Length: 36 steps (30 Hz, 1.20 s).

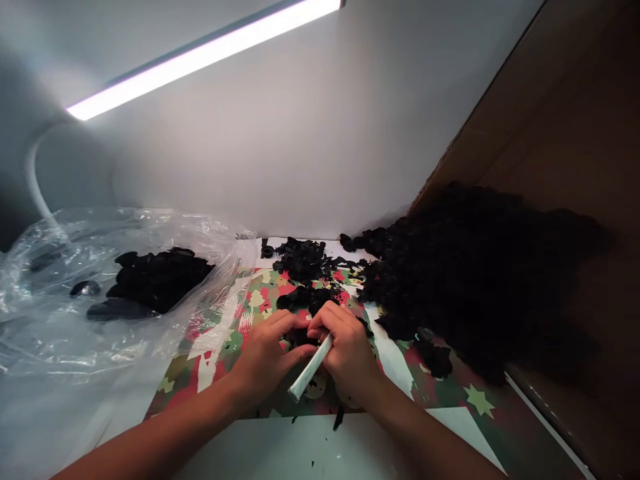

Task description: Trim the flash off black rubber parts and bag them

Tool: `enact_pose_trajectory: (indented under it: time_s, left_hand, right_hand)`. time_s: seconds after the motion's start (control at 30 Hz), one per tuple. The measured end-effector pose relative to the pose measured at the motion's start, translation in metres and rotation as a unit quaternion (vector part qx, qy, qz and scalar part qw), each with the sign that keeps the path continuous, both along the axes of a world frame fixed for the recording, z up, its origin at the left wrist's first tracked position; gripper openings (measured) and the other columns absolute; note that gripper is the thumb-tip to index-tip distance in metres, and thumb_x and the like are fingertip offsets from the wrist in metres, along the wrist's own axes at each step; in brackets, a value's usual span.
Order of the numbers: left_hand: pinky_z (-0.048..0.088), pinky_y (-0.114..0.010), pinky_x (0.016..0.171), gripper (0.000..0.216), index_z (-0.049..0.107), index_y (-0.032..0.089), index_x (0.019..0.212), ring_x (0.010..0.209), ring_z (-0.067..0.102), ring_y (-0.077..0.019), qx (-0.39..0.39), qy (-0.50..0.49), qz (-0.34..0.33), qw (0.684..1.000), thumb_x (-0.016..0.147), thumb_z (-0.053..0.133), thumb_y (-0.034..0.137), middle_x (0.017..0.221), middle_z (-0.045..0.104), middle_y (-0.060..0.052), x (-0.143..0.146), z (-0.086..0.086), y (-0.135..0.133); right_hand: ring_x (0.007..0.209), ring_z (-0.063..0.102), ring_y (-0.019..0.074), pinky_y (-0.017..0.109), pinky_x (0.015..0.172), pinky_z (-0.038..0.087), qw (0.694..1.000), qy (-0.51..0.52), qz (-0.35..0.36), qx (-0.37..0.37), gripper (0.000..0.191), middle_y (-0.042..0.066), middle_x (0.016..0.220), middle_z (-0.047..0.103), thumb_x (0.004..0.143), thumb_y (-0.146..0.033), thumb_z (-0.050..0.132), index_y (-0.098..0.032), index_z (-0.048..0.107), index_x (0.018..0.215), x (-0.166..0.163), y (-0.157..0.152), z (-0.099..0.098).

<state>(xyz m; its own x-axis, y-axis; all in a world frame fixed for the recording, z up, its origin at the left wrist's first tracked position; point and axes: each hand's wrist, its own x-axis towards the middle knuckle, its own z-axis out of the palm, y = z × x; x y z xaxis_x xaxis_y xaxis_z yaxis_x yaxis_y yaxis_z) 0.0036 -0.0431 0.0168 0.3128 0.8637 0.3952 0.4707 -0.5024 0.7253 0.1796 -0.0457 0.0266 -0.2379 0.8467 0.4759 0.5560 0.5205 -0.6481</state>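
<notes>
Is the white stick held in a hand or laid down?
In the right hand: its fingers close around the white stick, whose near end sticks out toward the camera.

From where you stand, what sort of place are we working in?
Probably an indoor bench for handwork: a lit strip lamp shines from above, a large heap of black pieces lies at the right, and the right hand holds a pale stick.

From my head, the one camera looks forward and down, close above the flat red-and-green patterned sheet under my bare hands, facing the smooth pale wall beyond that sheet.
</notes>
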Motion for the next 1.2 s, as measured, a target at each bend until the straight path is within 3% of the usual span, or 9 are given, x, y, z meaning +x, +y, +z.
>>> enact_pose_trajectory:
  time_s: [0.23, 0.33, 0.4, 0.57, 0.63, 0.73, 0.87, 1.0, 1.2]
  left_hand:
    - [0.051, -0.025, 0.058, 0.010, 0.068, 0.017, 0.082, 0.063, 0.064, -0.0146, 0.113, -0.060, 0.032, 0.991, 0.081, 0.077, 0.012, 0.072, 0.068, -0.001, 0.006, 0.003, -0.005]
    - [0.052, -0.023, 0.057, 0.017, 0.063, 0.017, 0.075, 0.060, 0.063, -0.0128, 0.162, -0.123, -0.003, 0.979, 0.081, 0.076, 0.008, 0.068, 0.066, 0.000, 0.005, 0.004, -0.012]
    - [0.056, -0.023, 0.060, 0.018, 0.065, 0.017, 0.076, 0.062, 0.065, -0.0133, 0.141, -0.165, -0.027, 0.976, 0.077, 0.082, 0.011, 0.069, 0.068, 0.000, 0.004, 0.004, -0.015]
    - [0.061, -0.022, 0.065, 0.025, 0.073, 0.018, 0.084, 0.071, 0.073, -0.0166, -0.068, -0.239, -0.005, 0.969, 0.068, 0.091, 0.023, 0.078, 0.076, -0.002, 0.002, 0.001, -0.009]
    - [0.062, -0.023, 0.069, 0.024, 0.075, 0.019, 0.086, 0.075, 0.074, -0.0168, -0.114, -0.260, -0.002, 0.959, 0.068, 0.091, 0.023, 0.081, 0.077, -0.002, 0.001, 0.002, -0.005]
    - [0.063, -0.024, 0.074, 0.025, 0.077, 0.019, 0.088, 0.080, 0.074, -0.0175, -0.138, -0.269, -0.001, 0.953, 0.068, 0.090, 0.022, 0.085, 0.077, -0.003, 0.000, 0.003, -0.003]
    - [0.063, -0.026, 0.070, 0.024, 0.077, 0.018, 0.087, 0.079, 0.073, -0.0193, -0.148, -0.255, 0.005, 0.955, 0.067, 0.090, 0.022, 0.083, 0.076, -0.004, -0.001, 0.002, -0.002]
    - [0.063, -0.029, 0.075, 0.025, 0.079, 0.019, 0.088, 0.080, 0.073, -0.0200, -0.150, -0.254, 0.006, 0.956, 0.068, 0.091, 0.025, 0.086, 0.077, -0.005, -0.004, 0.000, -0.001]
    - [0.065, -0.030, 0.077, 0.023, 0.080, 0.019, 0.089, 0.085, 0.076, -0.0208, -0.189, -0.354, -0.020, 0.916, 0.070, 0.090, 0.024, 0.091, 0.079, -0.006, -0.004, 0.004, 0.002]
  right_hand:
    - [0.064, 0.046, 0.0150, 0.026, 0.057, 0.033, 0.993, 0.089, -0.056, -0.045, 0.018, -0.001, 0.072, 0.051, 0.074, -0.005, 0.045, -0.023, 0.043, 0.071, -0.004, 0.005, 0.005]
    - [0.060, 0.043, 0.0152, 0.026, 0.055, 0.032, 0.970, 0.162, -0.165, -0.071, 0.013, -0.003, 0.065, 0.049, 0.080, -0.014, 0.045, -0.023, 0.045, 0.071, 0.019, 0.024, 0.001]
    - [0.055, 0.041, 0.0148, 0.026, 0.053, 0.031, 0.963, 0.175, -0.190, -0.079, 0.015, -0.004, 0.062, 0.047, 0.088, -0.022, 0.043, -0.023, 0.049, 0.074, 0.037, 0.035, 0.000]
    - [0.073, 0.061, 0.0183, 0.029, 0.069, 0.044, 0.981, 0.100, -0.050, -0.158, 0.010, 0.001, 0.077, 0.069, 0.085, -0.028, 0.064, -0.021, 0.069, 0.080, 0.041, 0.033, 0.005]
    - [0.085, 0.065, 0.0203, 0.031, 0.078, 0.047, 0.983, 0.073, -0.002, -0.167, 0.008, 0.003, 0.089, 0.073, 0.085, -0.026, 0.067, -0.023, 0.074, 0.086, 0.034, 0.027, 0.007]
    - [0.093, 0.065, 0.0215, 0.032, 0.083, 0.048, 0.988, 0.067, 0.012, -0.137, 0.011, 0.005, 0.100, 0.072, 0.086, -0.027, 0.067, -0.023, 0.077, 0.086, 0.029, 0.022, 0.010]
    - [0.074, 0.061, 0.0185, 0.030, 0.070, 0.046, 0.984, 0.082, 0.005, -0.158, 0.036, 0.004, 0.078, 0.068, 0.097, -0.040, 0.056, -0.020, 0.072, 0.073, 0.026, 0.014, 0.016]
    - [0.070, 0.058, 0.0172, 0.028, 0.066, 0.044, 0.955, 0.130, 0.060, -0.258, 0.032, 0.002, 0.073, 0.066, 0.092, -0.046, 0.063, -0.019, 0.070, 0.077, 0.016, 0.003, 0.023]
    - [0.062, 0.047, 0.0136, 0.026, 0.058, 0.038, 0.902, 0.294, 0.062, -0.310, 0.040, -0.001, 0.064, 0.054, 0.088, -0.052, 0.067, -0.019, 0.062, 0.066, 0.005, -0.005, 0.025]
